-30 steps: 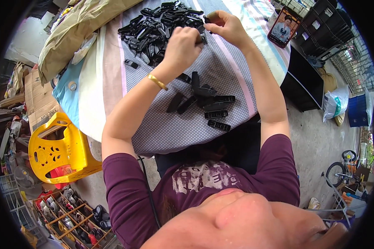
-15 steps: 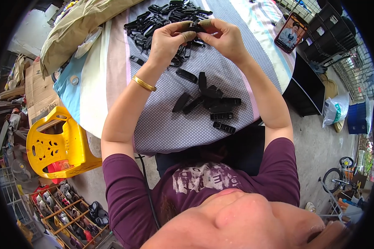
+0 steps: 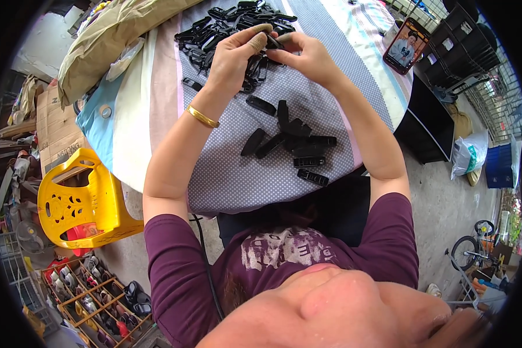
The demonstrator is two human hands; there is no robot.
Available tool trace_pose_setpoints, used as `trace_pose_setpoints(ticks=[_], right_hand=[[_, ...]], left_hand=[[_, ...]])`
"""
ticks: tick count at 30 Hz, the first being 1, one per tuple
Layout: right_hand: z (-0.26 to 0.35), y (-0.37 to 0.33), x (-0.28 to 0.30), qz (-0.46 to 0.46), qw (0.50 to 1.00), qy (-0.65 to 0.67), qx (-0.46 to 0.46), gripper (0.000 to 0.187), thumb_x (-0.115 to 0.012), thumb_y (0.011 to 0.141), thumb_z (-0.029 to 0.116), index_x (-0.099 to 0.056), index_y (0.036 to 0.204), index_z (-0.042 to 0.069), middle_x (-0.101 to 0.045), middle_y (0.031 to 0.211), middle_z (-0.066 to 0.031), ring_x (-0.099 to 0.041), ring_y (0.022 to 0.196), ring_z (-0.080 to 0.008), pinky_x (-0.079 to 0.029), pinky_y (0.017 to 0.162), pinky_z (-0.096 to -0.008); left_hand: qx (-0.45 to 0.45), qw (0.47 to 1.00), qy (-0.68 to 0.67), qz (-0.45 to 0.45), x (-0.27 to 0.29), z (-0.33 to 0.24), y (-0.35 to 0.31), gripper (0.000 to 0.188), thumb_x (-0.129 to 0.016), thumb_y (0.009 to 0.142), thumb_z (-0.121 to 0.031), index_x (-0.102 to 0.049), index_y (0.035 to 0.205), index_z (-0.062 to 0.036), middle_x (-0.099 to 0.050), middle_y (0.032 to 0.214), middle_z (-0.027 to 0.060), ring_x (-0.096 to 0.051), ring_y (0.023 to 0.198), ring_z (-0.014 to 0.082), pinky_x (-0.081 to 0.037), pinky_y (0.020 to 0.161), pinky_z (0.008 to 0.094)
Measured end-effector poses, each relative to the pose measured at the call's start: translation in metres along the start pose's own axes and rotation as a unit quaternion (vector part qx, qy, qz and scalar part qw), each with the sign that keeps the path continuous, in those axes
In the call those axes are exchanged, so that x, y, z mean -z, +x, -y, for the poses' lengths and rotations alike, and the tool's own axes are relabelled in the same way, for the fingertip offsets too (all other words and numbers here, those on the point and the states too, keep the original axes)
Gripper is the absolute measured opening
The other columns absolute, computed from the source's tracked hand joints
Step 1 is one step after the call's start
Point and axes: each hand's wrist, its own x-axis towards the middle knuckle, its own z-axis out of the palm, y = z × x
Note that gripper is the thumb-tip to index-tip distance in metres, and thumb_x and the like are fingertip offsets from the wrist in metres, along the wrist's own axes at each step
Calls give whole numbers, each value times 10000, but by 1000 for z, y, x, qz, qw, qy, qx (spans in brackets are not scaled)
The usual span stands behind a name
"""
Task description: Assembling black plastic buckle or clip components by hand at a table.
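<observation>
Over the front of a heap of black plastic parts (image 3: 214, 26), my two hands meet on one small black plastic part (image 3: 274, 42). My left hand (image 3: 233, 61) pinches it between thumb and fingers, whose tips look wrapped in tan covers. On the other side my right hand (image 3: 313, 58) grips the part's right end with thumb and forefinger. The part sits tilted, and my fingers hide much of it. Nearer to me, between my forearms, lies a loose group of several black plastic pieces (image 3: 296, 130), some with slots.
A grey dotted, striped cloth (image 3: 226, 180) covers the table. At its right edge stands a phone (image 3: 408, 46) showing a video. Brown paper (image 3: 107, 40) lies at the far left, above a yellow plastic chair (image 3: 95, 203). A shoe rack (image 3: 93, 296) stands at lower left; black crates (image 3: 461, 43) are at right.
The black part has turned to a slant between my hands. My right hand has shifted slightly, its fingers lower and less bunched around the part. The loose pieces have stayed put.
</observation>
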Motion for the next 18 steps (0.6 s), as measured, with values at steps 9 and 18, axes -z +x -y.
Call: trace_pose_setpoints(ticks=[9,18], right_hand=[[-2,-11,-13,55,986,156,-31,230,-687,773,234,-665,833,13,-548,531,-41,-419,470,-68,-357,450,-229],[14,-12,-8,99,993,39,-42,232,-658,807,174,-649,945,-11,-627,669,-31,-528,597,-40,-437,521,-183]], left_hand=[[-26,997,49,45,4,-2,-2,219,-554,857,-91,-610,1042,10,-634,962,99,-574,922,154,-435,849,240],[-15,996,71,49,8,-2,0,226,-554,858,-111,-611,1049,-2,-634,968,91,-585,899,156,-444,846,256]])
